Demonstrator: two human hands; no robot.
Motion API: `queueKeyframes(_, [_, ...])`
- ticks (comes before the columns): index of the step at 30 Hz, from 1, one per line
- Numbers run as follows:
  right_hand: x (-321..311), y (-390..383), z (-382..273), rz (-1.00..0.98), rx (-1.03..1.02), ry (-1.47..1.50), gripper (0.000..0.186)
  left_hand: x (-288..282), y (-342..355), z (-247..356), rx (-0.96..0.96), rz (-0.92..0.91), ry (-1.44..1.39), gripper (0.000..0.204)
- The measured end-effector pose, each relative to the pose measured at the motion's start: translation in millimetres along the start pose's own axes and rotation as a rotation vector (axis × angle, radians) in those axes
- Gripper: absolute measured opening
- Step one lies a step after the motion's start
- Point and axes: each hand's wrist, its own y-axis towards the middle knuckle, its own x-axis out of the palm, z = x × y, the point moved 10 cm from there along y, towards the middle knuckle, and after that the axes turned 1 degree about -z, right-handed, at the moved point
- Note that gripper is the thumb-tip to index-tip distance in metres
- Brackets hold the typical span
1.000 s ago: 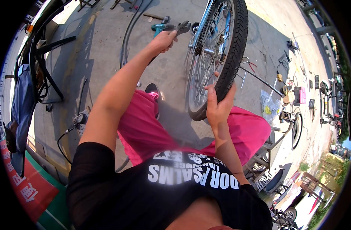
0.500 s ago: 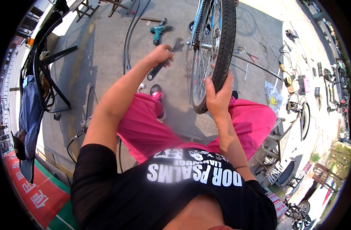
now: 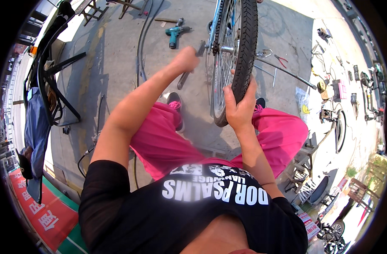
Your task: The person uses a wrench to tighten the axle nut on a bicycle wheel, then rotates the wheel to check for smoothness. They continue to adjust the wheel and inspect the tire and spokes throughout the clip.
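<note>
My left hand (image 3: 187, 59) is closed round an adjustable wrench (image 3: 183, 80), blurred a little by motion. The wrench's head sticks out past my fingers, close to the left side of the bicycle's rear axle. With my right hand (image 3: 240, 103) I grip the tyre (image 3: 246, 55) of the bicycle wheel at its near end, thumb on the near side. The wheel stands upright in front of me. On its left run the chain (image 3: 217, 31) and part of the light-blue frame (image 3: 210, 36); spokes and a silver hub (image 3: 227, 49) show between.
A teal cordless drill (image 3: 174, 35) and a hammer (image 3: 170, 20) lie on the concrete beyond my left hand. Red-handled pliers (image 3: 281, 62) and a long rod (image 3: 288, 73) lie right of the wheel. A black frame with blue cloth (image 3: 34, 131) stands at far left.
My left hand has moved right and slightly nearer the wheel's axle, with the wrench turned more upright. My right hand keeps its hold on the tyre.
</note>
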Motion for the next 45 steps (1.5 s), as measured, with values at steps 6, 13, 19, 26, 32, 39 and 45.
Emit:
queueKeyframes(6, [-1.9,4.2,0.5,0.007,-0.001,-0.031,0.053,8.2,5.7,4.6,-0.035,-0.025,-0.001,0.022])
queueKeyframes(13, [0.7,1.9,5.6,-0.033,0.057,0.052,0.053,55.4,-11.8,-8.7,-0.114,-0.080,-0.174,0.024])
queueKeyframes(19, [1.4,3.6,2.9,-0.032,-0.003,0.008,0.054,103.3,20.0,-75.1,-0.084,0.030,-0.120,0.025])
queueKeyframes(26, [4.2,1.1,6.2,-0.099,0.047,0.037,0.059,112.3,68.8,-99.7,0.106,0.041,-0.075,0.026])
queueKeyframes(32, [6.9,-4.3,6.5,-0.165,0.072,0.047,0.065,105.3,117.3,-97.1,0.186,-0.043,-0.129,0.027])
queueKeyframes(39, [11.8,-9.8,7.5,-0.264,0.014,0.022,0.068,53.7,161.4,-56.5,0.489,0.219,0.057,0.028])
queueKeyframes(45, [10.9,-17.1,12.3,-0.243,-0.012,0.097,0.072,7.7,153.9,22.7,0.743,0.315,0.771,0.023])
